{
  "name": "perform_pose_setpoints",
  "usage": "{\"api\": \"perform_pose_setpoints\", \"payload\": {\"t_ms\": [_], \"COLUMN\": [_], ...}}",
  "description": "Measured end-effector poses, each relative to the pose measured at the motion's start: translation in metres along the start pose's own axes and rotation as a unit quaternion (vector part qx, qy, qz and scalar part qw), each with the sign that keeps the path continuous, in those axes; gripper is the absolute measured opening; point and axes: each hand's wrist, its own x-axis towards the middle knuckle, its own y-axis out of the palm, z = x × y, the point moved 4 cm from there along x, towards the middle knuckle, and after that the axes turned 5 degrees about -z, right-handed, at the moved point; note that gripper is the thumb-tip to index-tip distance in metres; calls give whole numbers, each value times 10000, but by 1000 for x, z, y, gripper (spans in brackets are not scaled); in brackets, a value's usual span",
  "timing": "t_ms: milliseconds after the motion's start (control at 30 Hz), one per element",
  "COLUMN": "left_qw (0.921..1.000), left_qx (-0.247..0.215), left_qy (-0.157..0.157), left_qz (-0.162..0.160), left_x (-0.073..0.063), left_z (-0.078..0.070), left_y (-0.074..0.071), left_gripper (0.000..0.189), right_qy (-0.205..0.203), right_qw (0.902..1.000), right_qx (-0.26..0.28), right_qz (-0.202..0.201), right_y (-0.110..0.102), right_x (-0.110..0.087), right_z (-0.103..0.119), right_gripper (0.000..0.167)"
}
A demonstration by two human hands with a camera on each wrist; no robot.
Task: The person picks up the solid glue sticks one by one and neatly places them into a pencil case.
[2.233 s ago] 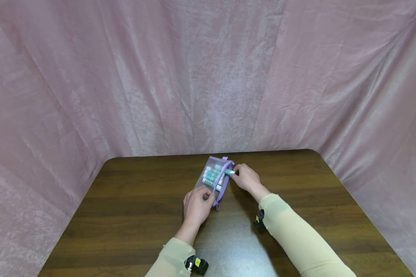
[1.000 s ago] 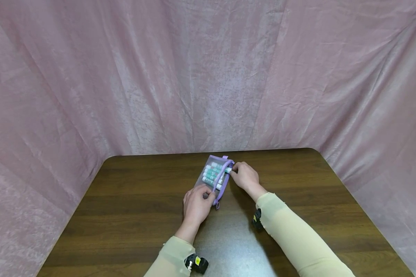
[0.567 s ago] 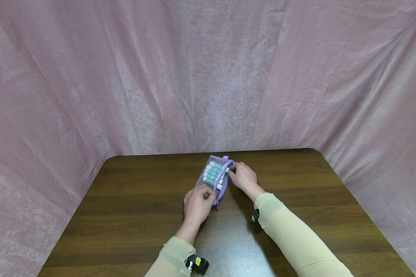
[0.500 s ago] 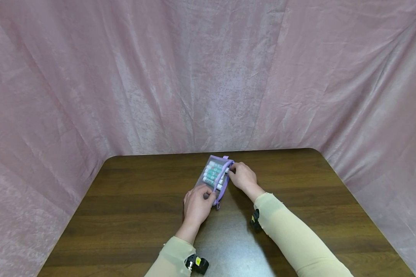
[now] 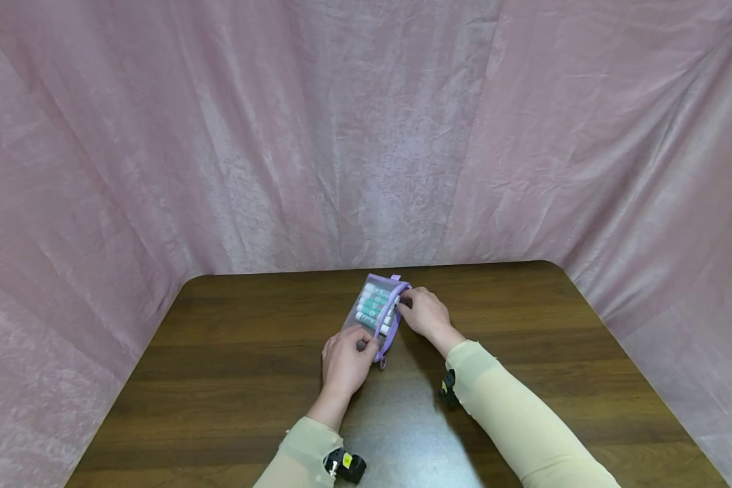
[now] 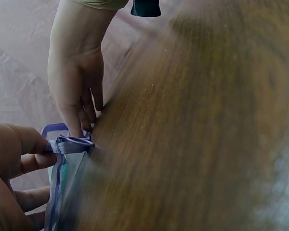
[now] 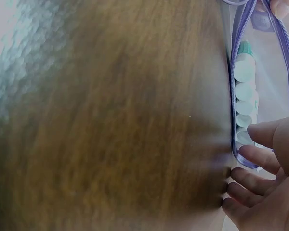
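A clear zip pouch [image 5: 355, 315] with purple edging lies tilted near the table's far side, its zip unfastened. Several white-and-green tubes [image 5: 375, 305], like glue sticks, lie side by side inside; their round white ends [image 7: 245, 91] face the mouth in the right wrist view. My left hand [image 5: 346, 359] pinches the pouch's near corner between thumb and finger, beside the purple zip pull ring [image 6: 77, 140]. At the far end of the mouth is my right hand [image 5: 425, 312], thumb and forefinger parted right at the last tube's end, other fingers reaching down to the tabletop.
The brown wooden table [image 5: 250, 339] has rounded far corners. Pink curtains [image 5: 366, 135] hang behind it and on both sides. Each sleeved wrist wears a small black camera [image 5: 344, 465].
The tube that stuck out of the mouth in my right fingers has slid left into the pouch beside the others. My right hand has followed it slightly left; my left hand stays put.
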Motion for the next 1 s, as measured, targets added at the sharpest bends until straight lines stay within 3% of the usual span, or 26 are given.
{"api": "perform_pose_setpoints", "payload": {"t_ms": [500,1000], "left_qw": [9995,9985], "left_qx": [289,471], "left_qy": [-43,-99], "left_qz": [144,260], "left_x": [0,2], "left_z": [1,6], "left_y": [-2,-8], "left_gripper": [19,13], "right_qy": [-201,-330], "right_qw": [9997,9995], "right_qx": [73,14], "right_qz": [87,27], "right_y": [-1,-18], "right_x": [-9,-20], "right_z": [-3,-14], "right_gripper": [44,43]}}
